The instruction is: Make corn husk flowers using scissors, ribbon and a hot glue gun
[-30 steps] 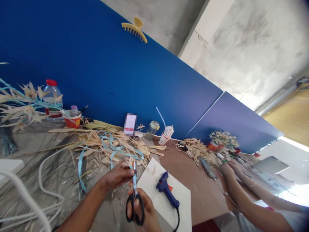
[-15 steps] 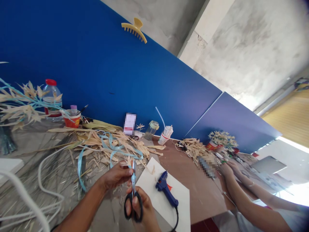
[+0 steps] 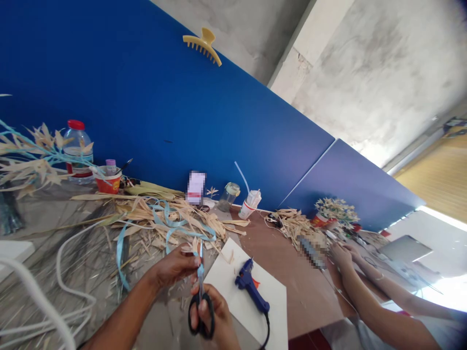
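A blue partition [image 3: 146,97] backs a cluttered desk [image 3: 302,296], where a co-worker's arms [image 3: 372,296] stretch in from the right. A heap of dried husks [image 3: 140,209] spreads before the partition, laced with light-blue ribbon [image 3: 120,253]. Nearer lies a white board [image 3: 275,291], bearing a blue glue gun [image 3: 252,287]. Beside it, the person's right hand [image 3: 221,311] has its grip around black-handled scissors [image 3: 200,290], fingers through the loops, blades pointing away. The left hand [image 3: 177,265], its grip narrow, pinches a pale husk piece [image 3: 194,246] just beside the blades.
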A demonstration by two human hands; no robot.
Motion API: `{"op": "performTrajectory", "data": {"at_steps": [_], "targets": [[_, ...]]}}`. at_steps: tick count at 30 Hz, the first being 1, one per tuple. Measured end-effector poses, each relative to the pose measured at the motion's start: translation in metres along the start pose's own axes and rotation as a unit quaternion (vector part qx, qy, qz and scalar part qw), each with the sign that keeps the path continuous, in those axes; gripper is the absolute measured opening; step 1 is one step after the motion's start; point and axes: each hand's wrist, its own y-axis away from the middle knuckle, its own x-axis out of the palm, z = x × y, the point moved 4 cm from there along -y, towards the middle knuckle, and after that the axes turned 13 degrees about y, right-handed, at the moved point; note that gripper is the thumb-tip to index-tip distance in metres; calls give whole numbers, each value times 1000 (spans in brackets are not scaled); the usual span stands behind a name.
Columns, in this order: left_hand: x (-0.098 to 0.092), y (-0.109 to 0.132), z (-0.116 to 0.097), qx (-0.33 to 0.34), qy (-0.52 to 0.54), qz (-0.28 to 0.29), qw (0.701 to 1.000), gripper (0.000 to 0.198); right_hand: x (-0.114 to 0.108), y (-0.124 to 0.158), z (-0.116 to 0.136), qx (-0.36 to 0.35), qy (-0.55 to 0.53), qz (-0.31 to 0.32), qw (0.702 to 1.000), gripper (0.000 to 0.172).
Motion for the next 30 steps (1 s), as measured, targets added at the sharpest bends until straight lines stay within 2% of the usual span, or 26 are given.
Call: {"op": "performTrajectory", "data": {"at_steps": [3,8,14,19,26,30], "targets": [[-1,-1,1,-2,-2,-5,1000,35,1,3,-1,3,-39,-7,999,58],[-2,0,-1,7,-10,-3,1000,37,1,2,-5,2,-33,-2,999,51],[5,1,-2,-5,-33,39,999,36,-7,10,17,37,-85,36,995,53],[9,2,-2,-25,-28,49,998,33,-7,14,31,44,-89,70,993,55],[6,2,-1,-18,-42,43,998,35,-8,9,19,-5,-26,20,999,50],[5,1,3,-23,-63,61,996,34,-12,9,37,-43,-18,-14,999,47]]}}
